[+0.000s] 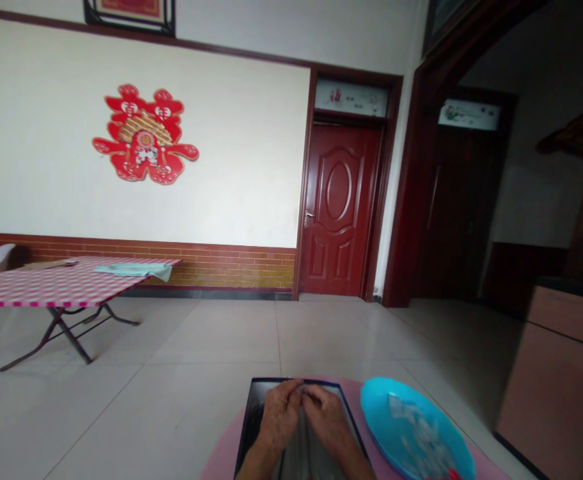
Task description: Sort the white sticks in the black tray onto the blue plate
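two bare hands meet over a dark, shiny rectangular tray with a black rim on a pink round tabletop.

the left hand and right hand rest on the tray's far half, fingertips curled together and touching; what they pinch is too small to tell. a bright blue plastic bowl with pale bits inside sits just right of the tray.

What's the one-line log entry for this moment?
left hand: fingertips pinched, over dark tray | right hand: fingertips pinched, meeting left | held item: too small to tell | blue bowl: right of tray, pale pieces inside
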